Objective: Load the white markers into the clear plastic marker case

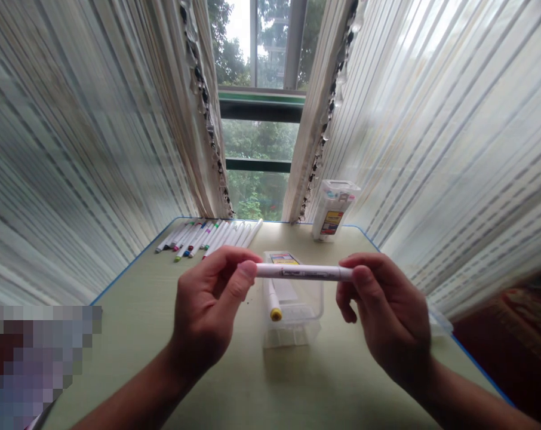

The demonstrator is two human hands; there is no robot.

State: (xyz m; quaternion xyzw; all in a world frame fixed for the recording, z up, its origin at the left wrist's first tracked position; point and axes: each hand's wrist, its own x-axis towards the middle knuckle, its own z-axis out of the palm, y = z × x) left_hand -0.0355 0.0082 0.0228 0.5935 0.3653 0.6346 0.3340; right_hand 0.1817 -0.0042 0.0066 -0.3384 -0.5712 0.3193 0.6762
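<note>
A white marker (304,272) is held level between both hands, above a clear plastic box (292,325). My left hand (210,307) pinches its left end with thumb and fingers. My right hand (384,310) grips its right end the same way. Inside the clear box lies another white marker with a yellow cap (274,303). The box lies on the pale green table (140,310) just beyond my hands.
A row of several white markers with coloured caps (208,235) lies at the table's far left. A second clear box (333,210) stands upright at the far right. Striped curtains hang on both sides of a window. A blurred patch covers the lower left corner.
</note>
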